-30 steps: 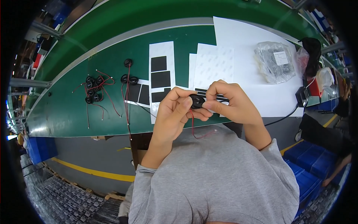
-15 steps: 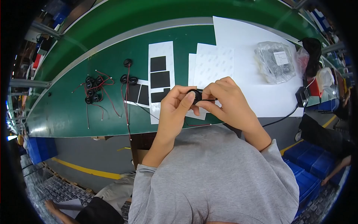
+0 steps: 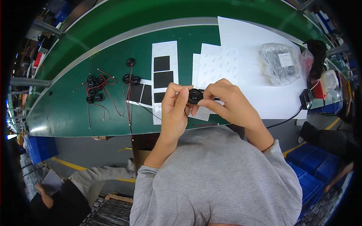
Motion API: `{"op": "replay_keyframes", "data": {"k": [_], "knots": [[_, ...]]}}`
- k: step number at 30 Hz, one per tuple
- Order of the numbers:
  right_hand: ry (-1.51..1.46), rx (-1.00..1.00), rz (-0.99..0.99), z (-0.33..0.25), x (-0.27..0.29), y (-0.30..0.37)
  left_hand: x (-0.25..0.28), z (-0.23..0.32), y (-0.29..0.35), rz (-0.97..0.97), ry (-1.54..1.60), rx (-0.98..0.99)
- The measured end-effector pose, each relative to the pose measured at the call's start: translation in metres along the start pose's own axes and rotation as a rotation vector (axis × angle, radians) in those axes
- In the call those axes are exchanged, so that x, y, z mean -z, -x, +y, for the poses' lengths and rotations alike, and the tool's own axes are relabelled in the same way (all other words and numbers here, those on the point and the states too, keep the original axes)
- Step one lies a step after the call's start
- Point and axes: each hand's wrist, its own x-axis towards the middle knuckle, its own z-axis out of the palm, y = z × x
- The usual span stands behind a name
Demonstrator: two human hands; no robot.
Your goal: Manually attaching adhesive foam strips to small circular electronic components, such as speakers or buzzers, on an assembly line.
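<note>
Between my hands, just above the front edge of the green table, is a small round black part (image 3: 195, 96) that looks like a little speaker, its ringed face turned up. My left hand (image 3: 174, 105) pinches its left side between thumb and forefinger. On its right side my right hand (image 3: 225, 100) has closed fingers and a thumb against the rim. A thin dark piece sticks out by the right fingers; I cannot tell what it is. Below the hands a red wire (image 3: 206, 124) runs along the table edge. White sheets (image 3: 217, 64) lie just beyond.
To the left lie several similar black parts (image 3: 91, 92) with tangled red wires. A white strip (image 3: 164, 47) carries black squares, and another such sheet (image 3: 140, 94) lies beside it. A clear plastic bag (image 3: 279, 64) rests on white paper at right, near a black cabled device (image 3: 305, 98).
The round part has been tilted so its face shows more fully, and my left thumb has moved off it to its left edge. Behind me, at lower left, a person has shifted position.
</note>
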Motion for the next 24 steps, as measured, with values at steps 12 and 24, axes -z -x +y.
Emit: {"op": "replay_keyframes", "data": {"k": [12, 24], "knots": [[0.048, 0.033, 0.004, 0.0044, -0.0027, 0.0006, -0.0044, 0.0009, 0.0005, 0.018, -0.286, -0.037], [-0.106, 0.083, 0.039, 0.0066, -0.0026, -0.0009, 0.0008, 0.0032, -0.0009, -0.058, 0.016, 0.097]]}}
